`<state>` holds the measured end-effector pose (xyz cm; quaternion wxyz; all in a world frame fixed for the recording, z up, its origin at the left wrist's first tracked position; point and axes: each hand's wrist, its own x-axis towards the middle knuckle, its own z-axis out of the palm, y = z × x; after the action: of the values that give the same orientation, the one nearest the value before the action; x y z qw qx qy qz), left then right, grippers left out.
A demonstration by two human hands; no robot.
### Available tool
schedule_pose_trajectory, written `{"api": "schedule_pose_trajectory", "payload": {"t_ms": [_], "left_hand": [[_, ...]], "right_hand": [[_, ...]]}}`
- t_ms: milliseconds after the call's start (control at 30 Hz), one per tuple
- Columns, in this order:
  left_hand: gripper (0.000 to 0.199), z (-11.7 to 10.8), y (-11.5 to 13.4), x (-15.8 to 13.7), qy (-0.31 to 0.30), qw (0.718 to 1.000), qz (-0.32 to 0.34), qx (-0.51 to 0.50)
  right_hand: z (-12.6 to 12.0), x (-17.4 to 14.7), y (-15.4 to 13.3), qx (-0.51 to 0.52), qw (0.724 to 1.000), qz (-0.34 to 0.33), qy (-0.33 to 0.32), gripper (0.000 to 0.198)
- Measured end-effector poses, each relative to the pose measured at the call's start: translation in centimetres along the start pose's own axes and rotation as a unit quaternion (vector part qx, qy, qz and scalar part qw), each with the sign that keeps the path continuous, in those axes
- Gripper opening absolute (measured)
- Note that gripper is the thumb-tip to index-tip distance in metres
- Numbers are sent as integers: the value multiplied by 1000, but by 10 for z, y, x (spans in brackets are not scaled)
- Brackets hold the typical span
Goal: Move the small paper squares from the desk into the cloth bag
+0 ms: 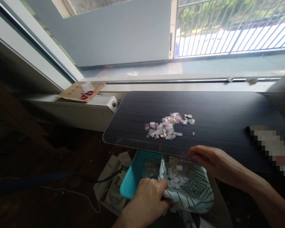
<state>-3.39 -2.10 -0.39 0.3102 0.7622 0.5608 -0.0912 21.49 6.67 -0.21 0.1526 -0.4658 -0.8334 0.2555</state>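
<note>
My left hand (149, 198) is closed on the near left edge of a white cloth (197, 198) with dark wavy lines. The cloth forms a hollow that holds many small pale pieces (176, 179). My right hand (210, 158) is at the front edge of the dark table (218, 107), its fingers pinching a thin, clear pinkish plastic piece (188, 157). Left of the cloth, a turquoise bin (129, 182) has more pale bits inside, partly in shadow. On the tabletop lies a loose heap of small pinkish-white squares (165, 128), a few scattered to its right.
A blurred-out flat object (273, 148) lies at the table's right. Beyond the left edge, red-handled scissors (87, 94) rest on a brown paper envelope (72, 90) above a white radiator (104, 103). A pale box (114, 193) and a thin cable (85, 198) are on the floor.
</note>
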Motion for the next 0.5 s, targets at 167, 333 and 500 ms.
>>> {"api": "schedule_pose_trajectory", "payload": {"t_ms": [167, 333, 500], "left_hand": [[20, 1, 0, 1, 6, 1000, 7, 9], [21, -2, 6, 3, -24, 999, 19, 23], [20, -4, 15, 7, -21, 997, 64, 48]], "right_hand": [[0, 9, 6, 10, 994, 23, 105, 26], [1, 32, 22, -47, 981, 53, 182, 29], [3, 38, 24, -83, 987, 20, 135, 29]]}}
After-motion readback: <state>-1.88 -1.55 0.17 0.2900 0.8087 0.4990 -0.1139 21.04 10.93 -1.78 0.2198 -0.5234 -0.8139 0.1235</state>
